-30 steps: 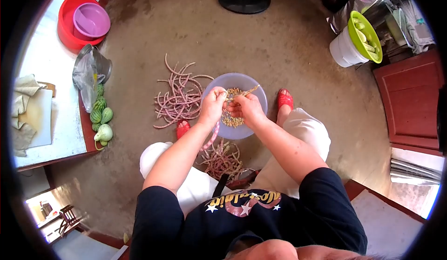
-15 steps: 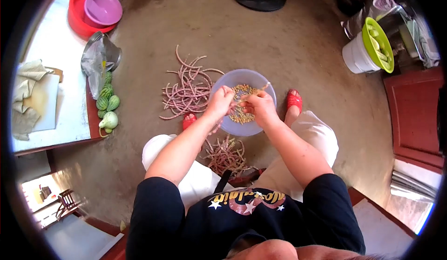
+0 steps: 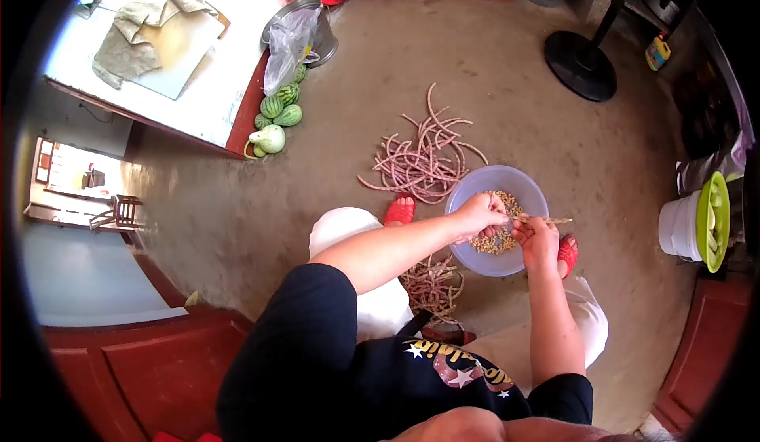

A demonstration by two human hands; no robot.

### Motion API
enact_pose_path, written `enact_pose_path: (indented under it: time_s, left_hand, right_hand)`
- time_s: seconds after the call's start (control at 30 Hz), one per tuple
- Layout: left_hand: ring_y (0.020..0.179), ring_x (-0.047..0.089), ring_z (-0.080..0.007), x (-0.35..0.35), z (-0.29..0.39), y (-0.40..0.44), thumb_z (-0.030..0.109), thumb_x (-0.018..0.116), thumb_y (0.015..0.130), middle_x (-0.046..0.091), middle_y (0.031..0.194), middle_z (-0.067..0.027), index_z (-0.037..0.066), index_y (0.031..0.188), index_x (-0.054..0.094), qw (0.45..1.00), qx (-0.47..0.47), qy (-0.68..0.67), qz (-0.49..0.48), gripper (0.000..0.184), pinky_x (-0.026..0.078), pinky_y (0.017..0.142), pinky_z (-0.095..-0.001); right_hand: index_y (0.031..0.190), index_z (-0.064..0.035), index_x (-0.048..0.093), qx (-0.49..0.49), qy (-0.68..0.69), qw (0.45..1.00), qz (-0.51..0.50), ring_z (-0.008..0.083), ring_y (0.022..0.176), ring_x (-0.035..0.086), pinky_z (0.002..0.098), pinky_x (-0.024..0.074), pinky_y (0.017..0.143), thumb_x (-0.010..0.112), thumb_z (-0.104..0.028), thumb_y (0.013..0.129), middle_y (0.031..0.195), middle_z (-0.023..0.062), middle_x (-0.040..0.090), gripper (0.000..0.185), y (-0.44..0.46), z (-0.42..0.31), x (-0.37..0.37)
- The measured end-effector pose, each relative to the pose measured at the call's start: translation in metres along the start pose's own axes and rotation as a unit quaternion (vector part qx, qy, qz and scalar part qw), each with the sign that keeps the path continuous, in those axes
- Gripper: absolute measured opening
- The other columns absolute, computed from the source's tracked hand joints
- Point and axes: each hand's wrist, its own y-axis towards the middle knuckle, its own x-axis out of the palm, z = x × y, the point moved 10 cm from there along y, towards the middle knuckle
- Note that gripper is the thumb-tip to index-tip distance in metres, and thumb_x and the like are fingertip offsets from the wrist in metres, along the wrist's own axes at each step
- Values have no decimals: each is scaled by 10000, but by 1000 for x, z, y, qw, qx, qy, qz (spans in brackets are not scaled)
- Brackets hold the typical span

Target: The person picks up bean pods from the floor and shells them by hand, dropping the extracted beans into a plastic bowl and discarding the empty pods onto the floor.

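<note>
Over a pale purple basin (image 3: 461, 240), both hands pinch a dry, tan bean pod (image 3: 558, 220). My left hand (image 3: 479, 216) is closed at the pod's left end, its fingertips partly hidden. My right hand (image 3: 537, 240) grips it farther along, and the free end sticks out past the basin's right rim. Shelled beans (image 3: 507, 243), yellowish-brown, lie in the bottom of the basin below my hands. A heap of long purplish bean pods (image 3: 423, 161) lies on the floor at the basin's upper left. Nearer my legs is a second tangled pile of pods (image 3: 431, 287).
Watermelons (image 3: 273, 107) and a pale gourd (image 3: 271, 139) rest beside the white table (image 3: 226, 85). A metal bucket (image 3: 323, 44) with a plastic bag stands there. Rightward are a black round stand base (image 3: 580, 66) and a white bucket (image 3: 681, 226) under a green basin (image 3: 716, 220).
The view has turned, so the basin and piles appear farther right and lower. My hands stay over the basin with the pod, now stretched nearly level between them.
</note>
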Motion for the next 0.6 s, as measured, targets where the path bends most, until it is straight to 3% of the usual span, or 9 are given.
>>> enact_pose_path:
  time_s: [0.1, 0.13, 0.2, 0.23, 0.37, 0.43, 0.5, 0.6]
  left_hand:
    - [553, 492, -94, -5, -14, 2, 100, 607, 779, 510, 643, 3, 80, 799, 515, 996, -36, -85, -14, 96, 389, 471, -246]
    - [567, 492, -95, -9, -18, 7, 107, 614, 764, 505, 635, 10, 94, 798, 526, 995, -4, -99, -11, 96, 382, 478, -249]
    - [539, 449, -80, -10, -13, 6, 118, 627, 735, 490, 643, 29, 120, 793, 538, 995, -9, -97, -8, 106, 354, 480, -226]
    - [529, 427, -73, -5, 14, -12, 121, 626, 727, 482, 644, 36, 122, 798, 536, 996, -12, -72, 49, 114, 346, 481, -220]
    - [407, 346, -64, -27, -17, 10, 111, 568, 778, 416, 586, 46, 149, 769, 476, 981, -57, -162, 95, 99, 258, 341, -217]
    - [395, 336, -65, -23, -20, 11, 113, 561, 777, 399, 576, 45, 154, 748, 463, 980, -59, -163, 96, 110, 245, 337, -213]
    - [384, 326, -67, -28, -28, 14, 100, 549, 775, 387, 568, 45, 157, 739, 455, 976, -68, -149, 142, 116, 236, 330, -218]
    - [386, 331, -70, -22, -29, 20, 100, 532, 776, 399, 580, 42, 156, 730, 447, 980, -64, -109, 154, 112, 240, 326, -227]
  right_hand:
    - [846, 37, 547, -15, -56, 998, -24, 194, 662, 600, 296, 513, 572, 504, -60, 785, 760, 115, 585, 123, 4, 1, 6]
    - [832, 6, 555, -32, -62, 996, -52, 194, 643, 590, 302, 497, 577, 517, -81, 787, 752, 104, 585, 105, 2, 1, 14]
    - [790, -24, 557, 5, -101, 995, -16, 163, 605, 564, 278, 461, 539, 559, -108, 776, 704, 74, 578, 85, 9, 14, 2]
    - [773, -16, 555, -24, -132, 991, -17, 152, 622, 576, 277, 475, 552, 576, -121, 773, 688, 71, 576, 107, 13, 16, 2]
    - [783, 3, 541, -109, -116, 984, -74, 130, 598, 584, 263, 485, 546, 547, -35, 755, 701, 86, 610, 47, -13, -6, 35]
    - [801, -14, 543, -226, -272, 935, -36, 99, 596, 542, 248, 449, 530, 547, 2, 719, 655, 55, 571, 84, -24, -16, 39]
    - [807, -14, 549, -179, -226, 956, -44, 100, 595, 535, 253, 444, 530, 548, -1, 719, 654, 59, 567, 88, -22, -3, 34]
    - [793, -6, 552, -191, -235, 953, -16, 110, 597, 540, 272, 449, 538, 557, -10, 712, 663, 75, 572, 82, -21, -4, 25]
